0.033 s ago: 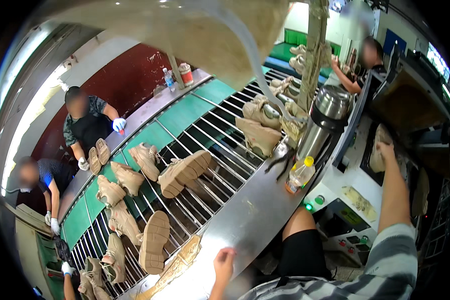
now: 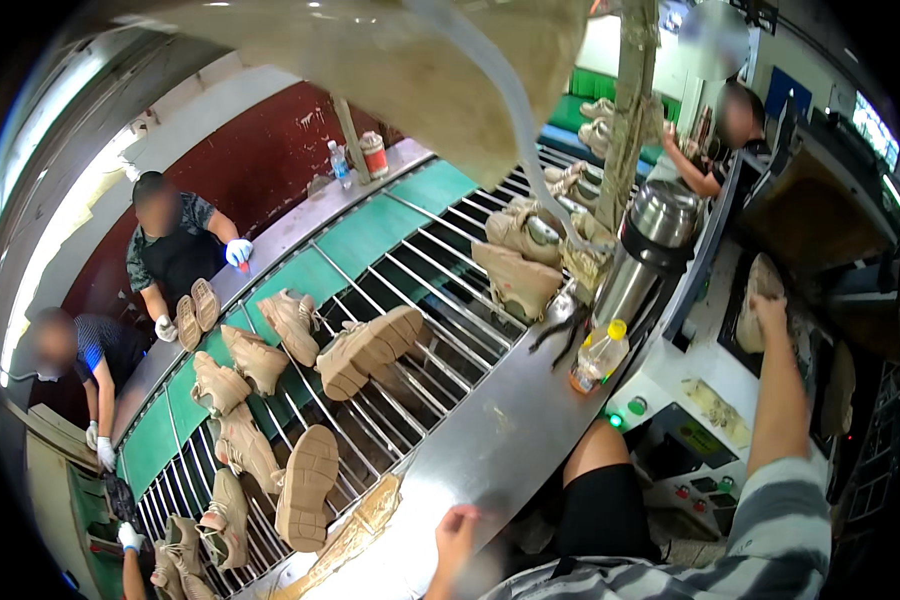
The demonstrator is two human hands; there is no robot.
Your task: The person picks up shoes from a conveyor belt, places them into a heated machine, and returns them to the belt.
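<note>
At the right, my right hand (image 2: 768, 315) grips a beige shoe (image 2: 763, 274) that lies in the bay of a white machine (image 2: 660, 385). Its fingers are closed over the shoe's middle; the shoe's far details are too small to tell. My left hand (image 2: 457, 535) hovers by the near edge of the metal ledge (image 2: 505, 410), fingers curled and nothing seen in them. Beyond it, a beige shoe (image 2: 307, 490) lies on its side with the sole toward me. Another shoe (image 2: 370, 350) rests tilted on the roller rack.
Several beige shoes lie along the roller conveyor (image 2: 440, 270). A steel thermos (image 2: 650, 245) and a yellow-capped bottle (image 2: 600, 358) stand on the ledge. A raised dark machine lid (image 2: 830, 190) hangs at the right. Gloved co-workers stand across the conveyor; another person sits at the far right.
The view has shifted very slightly. My right hand stays on the shoe in the machine, and my left hand has barely moved.
</note>
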